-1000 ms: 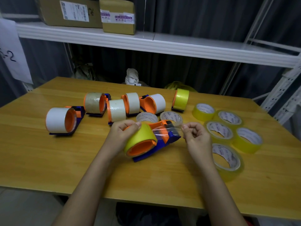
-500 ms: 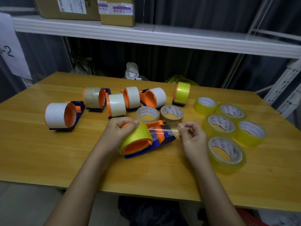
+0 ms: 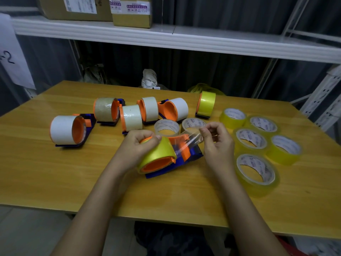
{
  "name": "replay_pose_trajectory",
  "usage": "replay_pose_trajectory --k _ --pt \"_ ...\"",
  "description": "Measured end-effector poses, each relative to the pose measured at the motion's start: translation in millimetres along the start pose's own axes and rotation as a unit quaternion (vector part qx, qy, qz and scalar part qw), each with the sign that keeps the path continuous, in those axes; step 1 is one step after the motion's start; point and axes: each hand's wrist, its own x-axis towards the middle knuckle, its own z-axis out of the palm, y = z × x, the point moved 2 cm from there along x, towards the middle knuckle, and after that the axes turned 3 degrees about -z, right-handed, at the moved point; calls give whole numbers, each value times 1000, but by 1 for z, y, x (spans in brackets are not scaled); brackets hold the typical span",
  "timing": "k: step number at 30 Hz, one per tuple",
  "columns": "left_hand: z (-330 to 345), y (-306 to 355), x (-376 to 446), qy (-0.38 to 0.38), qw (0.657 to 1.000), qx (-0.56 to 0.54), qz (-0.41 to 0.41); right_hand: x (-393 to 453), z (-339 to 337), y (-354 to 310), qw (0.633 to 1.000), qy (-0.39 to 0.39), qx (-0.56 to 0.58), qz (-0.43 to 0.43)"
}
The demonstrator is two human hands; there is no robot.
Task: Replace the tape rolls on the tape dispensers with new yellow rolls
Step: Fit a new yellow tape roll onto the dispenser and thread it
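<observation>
Both hands are seen over a wooden table (image 3: 46, 172). Behind it, a white shelf (image 3: 203, 41) carries two cardboard boxes (image 3: 132, 12) with printed labels; the print is too blurred to be read. On a white paper sheet (image 3: 13, 56) at the left, a handwritten "2" is seen. Five dispensers with white or beige rolls (image 3: 63, 132) are lined up at the back of the table, and one dispenser with a yellow roll (image 3: 206, 104) stands at their right end. Five loose yellow rolls (image 3: 256, 170) lie at the right; the print inside their cores cannot be read. Two clear rolls (image 3: 167, 127) lie flat just behind the hands. The blue and orange dispenser (image 3: 184, 156) lies between the hands, near the table's middle. Its new yellow roll (image 3: 158, 154) is gripped by the curled left hand (image 3: 136, 146). The loose tape end (image 3: 191, 140) is pinched by the curled fingers of the right hand (image 3: 217, 143).
</observation>
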Motion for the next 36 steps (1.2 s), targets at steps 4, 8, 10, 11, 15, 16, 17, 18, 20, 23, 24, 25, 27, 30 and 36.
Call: replay_pose_trajectory --k 4,8,10,11,15,16,17,18,20,23,24,25,27,30,36 --pt "1 3 -1 22 999 36 6 1 -2 -8 1000 11 16 19" --pt "-1 5 -3 56 996 56 31 -5 -7 -7 988 -10 51 142" --pt "0 5 -4 63 996 50 40 -7 -9 -5 976 -9 77 205" --pt "1 5 -5 67 996 49 44 -8 -9 -4 968 -5 89 233" --pt "2 6 -6 86 994 39 56 -7 -9 -1 951 -6 107 291" --pt "2 7 -6 84 994 41 64 -6 -8 0 949 -7 107 297" --pt "2 8 -7 80 993 45 69 -5 -8 1 947 -6 107 302" --pt "1 8 -8 77 993 48 75 -2 -8 2 946 -5 108 307" --pt "0 9 -9 73 992 50 87 3 -9 3 945 -13 107 310" --pt "-1 11 -9 66 991 59 100 10 -8 3 947 -42 104 301" --pt "-1 12 -10 64 991 61 105 13 -8 3 948 -51 105 298" --pt "-1 13 -10 63 990 62 109 15 -6 2 948 -58 106 294" --pt "-1 14 -11 60 990 62 113 20 -5 1 950 -62 106 286" --pt "-3 13 -10 65 990 52 113 24 -4 -1 957 -76 117 254" --pt "-7 12 -10 63 993 22 98 22 -2 -2 976 -67 130 164"
